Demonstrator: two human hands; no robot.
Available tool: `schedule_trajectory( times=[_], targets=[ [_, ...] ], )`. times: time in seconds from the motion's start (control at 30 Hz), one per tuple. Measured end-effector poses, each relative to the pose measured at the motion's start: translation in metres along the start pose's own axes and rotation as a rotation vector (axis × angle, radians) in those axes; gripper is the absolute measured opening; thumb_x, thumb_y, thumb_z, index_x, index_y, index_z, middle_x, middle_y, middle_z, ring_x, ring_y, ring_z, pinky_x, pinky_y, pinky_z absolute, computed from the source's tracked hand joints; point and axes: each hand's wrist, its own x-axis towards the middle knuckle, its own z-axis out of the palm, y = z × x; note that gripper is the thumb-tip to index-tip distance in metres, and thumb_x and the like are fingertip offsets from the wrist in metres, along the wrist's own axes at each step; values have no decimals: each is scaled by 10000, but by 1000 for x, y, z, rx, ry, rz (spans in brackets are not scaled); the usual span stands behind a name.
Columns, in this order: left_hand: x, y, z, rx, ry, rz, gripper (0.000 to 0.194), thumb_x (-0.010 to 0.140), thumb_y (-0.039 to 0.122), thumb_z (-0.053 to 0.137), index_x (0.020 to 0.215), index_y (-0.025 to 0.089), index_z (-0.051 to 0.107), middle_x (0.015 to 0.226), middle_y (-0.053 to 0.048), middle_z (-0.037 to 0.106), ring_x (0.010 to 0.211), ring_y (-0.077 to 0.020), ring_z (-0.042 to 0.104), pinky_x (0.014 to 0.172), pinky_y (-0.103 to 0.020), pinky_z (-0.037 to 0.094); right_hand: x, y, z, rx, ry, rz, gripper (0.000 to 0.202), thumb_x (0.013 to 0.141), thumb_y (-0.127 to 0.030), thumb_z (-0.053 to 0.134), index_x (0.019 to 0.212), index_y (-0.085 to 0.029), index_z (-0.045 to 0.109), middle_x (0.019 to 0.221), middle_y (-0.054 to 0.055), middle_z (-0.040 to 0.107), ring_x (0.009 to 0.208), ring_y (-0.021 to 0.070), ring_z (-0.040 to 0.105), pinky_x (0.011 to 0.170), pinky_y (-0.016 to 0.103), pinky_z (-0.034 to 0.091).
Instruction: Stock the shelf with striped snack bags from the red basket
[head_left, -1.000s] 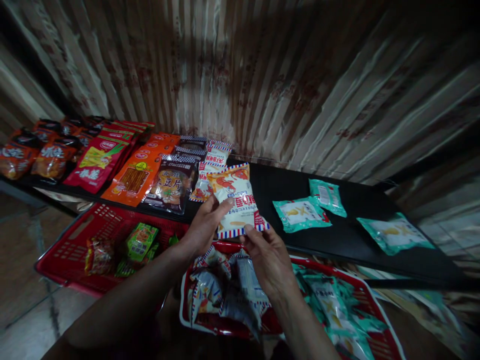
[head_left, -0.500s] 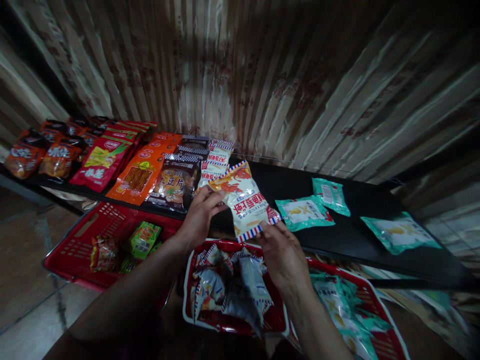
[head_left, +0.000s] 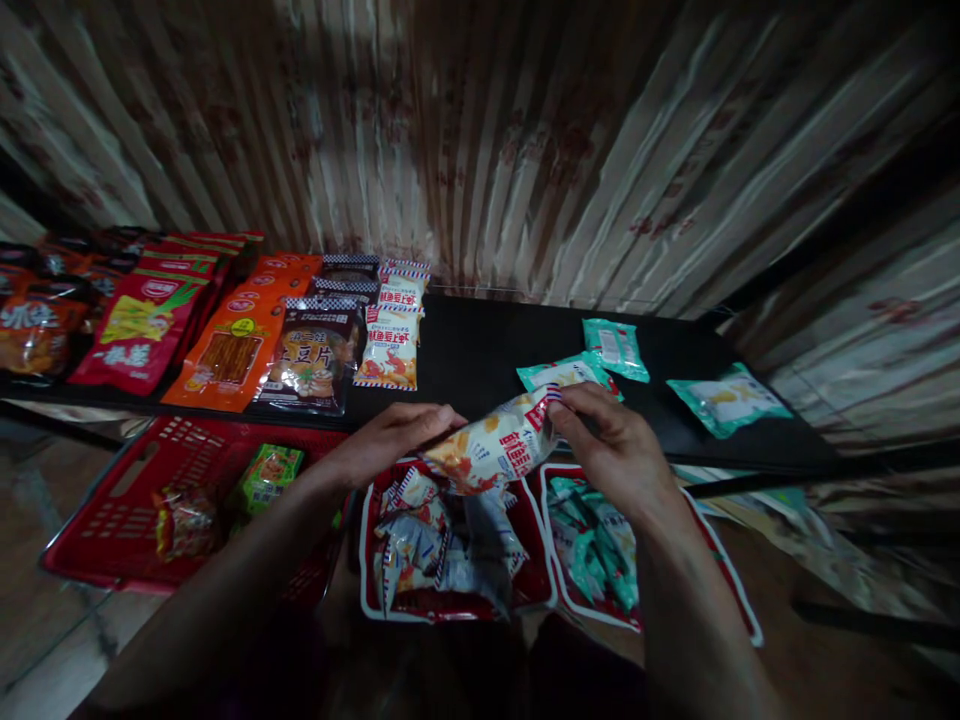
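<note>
Between my hands, above a red basket, is a white-and-orange snack bag [head_left: 499, 445] with red lettering and striped ends. My right hand [head_left: 619, 450] pinches its right end. At the bag's left end, my left hand [head_left: 401, 437] has its fingers closed on the edge. Matching snack bags [head_left: 390, 345] lie in a short column on the black shelf, behind my left hand. More of the same kind fill the middle basket [head_left: 459, 612] below, heaped loosely.
Left along the shelf [head_left: 472, 345] lie dark potato-slice bags [head_left: 311, 355], orange bags [head_left: 232, 345] and pink bags [head_left: 146, 320]. Teal packets [head_left: 727, 400] lie at right, others in the right basket [head_left: 750, 625]. The left basket [head_left: 112, 540] holds a green packet [head_left: 270, 478]. Corrugated sheeting stands behind.
The snack bag has turned from upright to nearly sideways, and my right hand now grips its striped end higher up. My view has shifted to the right, showing the shelf column uncovered.
</note>
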Motion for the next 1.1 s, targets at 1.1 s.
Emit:
schedule_trajectory(
  times=[1.1],
  targets=[
    [14,5,6,-559,475,252,314,770,329,661,1028,161,602,1127,-95,658,1073,-252,590,938,-400,447,-31,-49,92,1086,51,782,318,523,-261,852,789,-233,681,798,-37,694,663,96,622,606,205,525]
  ],
)
